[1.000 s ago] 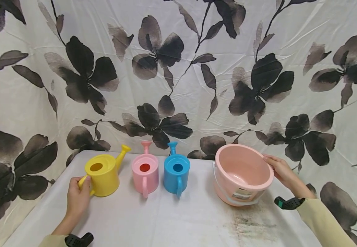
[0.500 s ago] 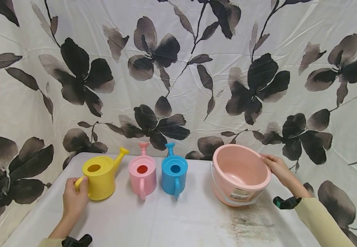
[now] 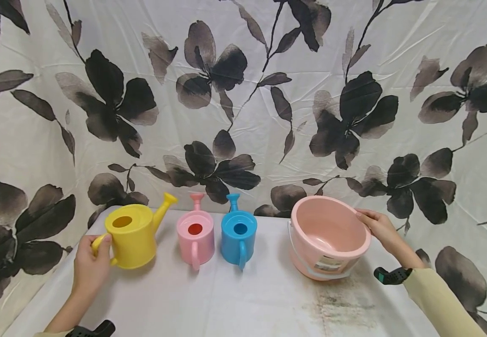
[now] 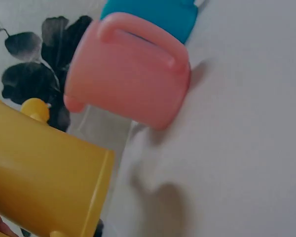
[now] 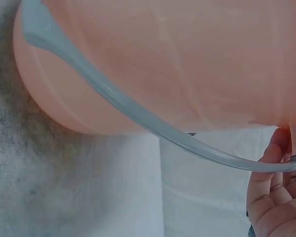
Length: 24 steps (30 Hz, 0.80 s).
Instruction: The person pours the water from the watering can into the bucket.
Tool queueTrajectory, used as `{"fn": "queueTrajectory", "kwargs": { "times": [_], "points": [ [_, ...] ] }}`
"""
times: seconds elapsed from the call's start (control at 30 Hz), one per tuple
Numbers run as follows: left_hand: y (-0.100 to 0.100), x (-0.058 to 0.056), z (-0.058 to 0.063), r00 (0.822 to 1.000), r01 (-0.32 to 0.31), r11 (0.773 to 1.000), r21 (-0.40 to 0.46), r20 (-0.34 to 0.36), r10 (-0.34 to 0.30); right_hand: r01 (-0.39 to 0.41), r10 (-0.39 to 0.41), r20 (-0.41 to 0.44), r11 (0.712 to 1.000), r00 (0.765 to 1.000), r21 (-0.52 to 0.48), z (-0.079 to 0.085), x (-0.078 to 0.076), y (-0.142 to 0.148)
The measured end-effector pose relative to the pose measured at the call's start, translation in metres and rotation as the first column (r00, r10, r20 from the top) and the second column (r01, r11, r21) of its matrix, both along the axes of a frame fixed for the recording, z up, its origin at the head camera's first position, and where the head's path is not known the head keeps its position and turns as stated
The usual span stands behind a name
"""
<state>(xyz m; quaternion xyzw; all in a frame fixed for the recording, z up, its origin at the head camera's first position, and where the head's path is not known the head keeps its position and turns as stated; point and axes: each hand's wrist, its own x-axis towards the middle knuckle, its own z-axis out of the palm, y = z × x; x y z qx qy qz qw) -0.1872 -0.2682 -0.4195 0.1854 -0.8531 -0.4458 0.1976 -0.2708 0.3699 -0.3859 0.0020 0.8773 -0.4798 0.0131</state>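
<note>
floral cloth [image 3: 285,140] hangs behind and along both sides, dark blooms on off-white. white table [image 3: 226,299] in front of it, brownish stain [image 3: 346,304] on the right part.

pink bucket [image 3: 331,224] is at the right end of the table, mouth up, rim sloping down to the right in head view. can't tell if its base sits flat. pale sleeve [image 3: 441,299] comes in from lower right.

yellow watering can [image 3: 134,245] is leftmost of three, spout up and to the right. base looks just off the table: in left wrist view its shadow shows apart from it. pink watering can [image 3: 204,243] next, upright, near the yellow one. blue watering can [image 3: 229,243] just beside the pink one, upright, between it and the bucket. both have handles toward the person, spouts toward the cloth.

left hand [image 3: 89,262]: narrow grip, fingers round the yellow can's handle. right hand [image 3: 382,231]: pinching the bucket rim on its right side.

grey bail [image 5: 138,113] hangs down against the bucket wall. black wrist strap [image 3: 390,275] on the right arm, printed label [image 3: 329,263] on the bucket front.
</note>
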Motion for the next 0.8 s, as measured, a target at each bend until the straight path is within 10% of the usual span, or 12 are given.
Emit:
{"fn": "queueTrajectory", "kwargs": {
  "times": [0.3,0.8],
  "points": [
    [0.011,0.005,0.031,0.998,0.063,0.998,0.002,0.012,-0.063,0.012,-0.013,0.010,1.000,1.000,0.017,0.002,0.002,-0.003],
    [0.043,0.006,0.064,0.960,0.209,0.978,0.014,-0.194,-0.202,0.022,-0.022,0.017,1.000,1.000,0.001,0.003,0.002,-0.003]
  ]
}}
